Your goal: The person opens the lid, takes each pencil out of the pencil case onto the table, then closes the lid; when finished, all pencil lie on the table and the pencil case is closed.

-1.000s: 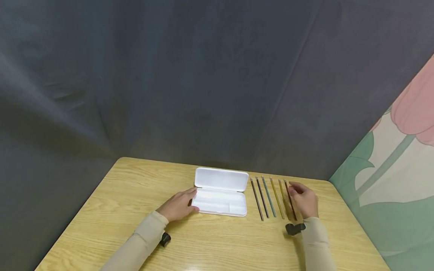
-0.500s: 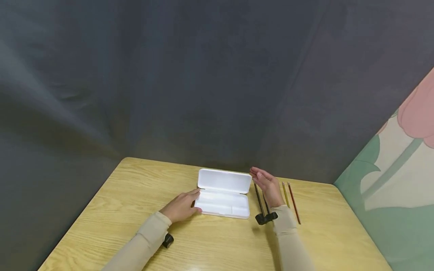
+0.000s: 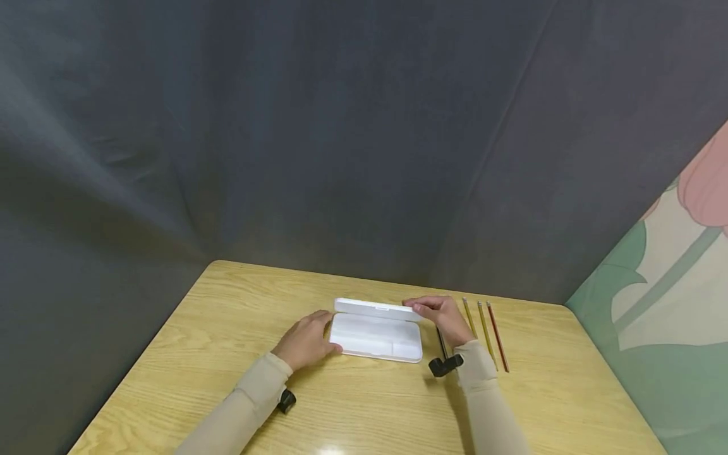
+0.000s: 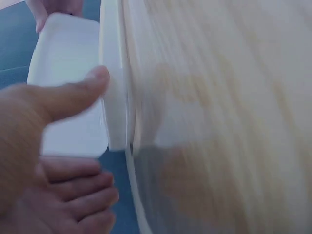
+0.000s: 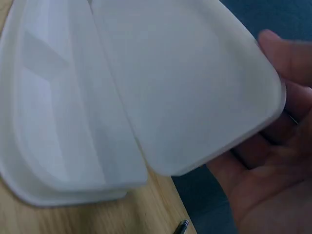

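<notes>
A white pencil case (image 3: 361, 336) lies on the table with its lid (image 3: 372, 309) tilted up at the back, partly lowered. My left hand (image 3: 306, 341) holds the case's left end, thumb at the front corner and fingers near the hinge corner. With thumb and fingers my right hand (image 3: 446, 318) grips the lid's right end; the right wrist view shows the thumb on the lid's edge (image 5: 273, 97) and fingers behind it. The base's compartments (image 5: 53, 97) look bare. Beside the right hand lie two yellow pencils (image 3: 489, 335) and a dark red pencil (image 3: 498, 338).
A dark pencil (image 3: 442, 344) shows partly beneath the right wrist, and the hand and arm hide others. The wooden table (image 3: 352, 411) ends at a dark curtain (image 3: 341, 158) behind; a floral cloth (image 3: 660, 316) hangs at the right.
My right hand has moved left from the pencils to the lid and taken hold of it. The lid has tipped forward from its upright stand. The left hand stays at the case.
</notes>
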Demonstrator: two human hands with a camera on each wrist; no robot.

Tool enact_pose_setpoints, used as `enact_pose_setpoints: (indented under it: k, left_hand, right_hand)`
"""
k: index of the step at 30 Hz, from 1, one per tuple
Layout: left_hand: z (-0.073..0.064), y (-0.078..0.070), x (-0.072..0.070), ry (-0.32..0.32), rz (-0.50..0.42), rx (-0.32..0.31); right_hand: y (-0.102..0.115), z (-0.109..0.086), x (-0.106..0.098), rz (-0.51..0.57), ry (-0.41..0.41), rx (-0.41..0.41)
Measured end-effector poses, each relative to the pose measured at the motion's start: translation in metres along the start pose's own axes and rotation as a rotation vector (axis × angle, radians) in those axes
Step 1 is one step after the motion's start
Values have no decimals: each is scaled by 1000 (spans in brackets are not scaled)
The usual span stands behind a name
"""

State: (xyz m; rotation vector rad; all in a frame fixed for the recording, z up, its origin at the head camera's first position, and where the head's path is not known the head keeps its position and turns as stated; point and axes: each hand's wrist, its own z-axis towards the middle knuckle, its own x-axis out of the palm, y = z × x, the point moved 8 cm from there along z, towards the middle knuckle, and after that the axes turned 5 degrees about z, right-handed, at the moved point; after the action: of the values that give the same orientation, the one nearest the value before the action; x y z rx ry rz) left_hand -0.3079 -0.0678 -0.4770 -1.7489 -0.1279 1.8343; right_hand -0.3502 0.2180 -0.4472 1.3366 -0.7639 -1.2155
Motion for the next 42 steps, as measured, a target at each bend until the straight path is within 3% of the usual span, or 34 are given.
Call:
enact_pose_setpoints:
  k: [3, 6, 9, 11, 14, 17, 21, 27, 38, 42]
  left_hand:
    - [-3, 4, -15, -84, -3, -61]
    - [-4, -4, -24, -105, -61, 6]
    - [-2, -22, -18, -20, -66, 147]
    - [-2, -29, -8, 49, -11, 219]
    - [-3, -34, 4, 112, 72, 273]
    - [-6, -35, 9, 137, 113, 297]
    - [-6, -39, 9, 120, 151, 314]
    - [-10, -42, 10, 38, 277, 368]
    - [-16, -39, 13, 5, 269, 381]
    - [-16, -29, 14, 44, 193, 312]
  right_hand:
    - [0, -8, 10, -111, 119, -7]
    - [-1, -16, 18, -231, 197, -11]
    - [-4, -22, 25, -359, 225, -10]
    - [-7, -26, 31, -441, 244, -18]
    - [-11, -31, 42, -543, 262, -34]
    - [-12, -36, 49, -605, 260, -51]
    - [-6, -40, 52, -662, 243, -91]
    - [-5, -41, 55, -701, 226, -100]
    - [-12, -44, 61, -702, 231, -131]
    - [-15, -47, 65, -677, 234, -139]
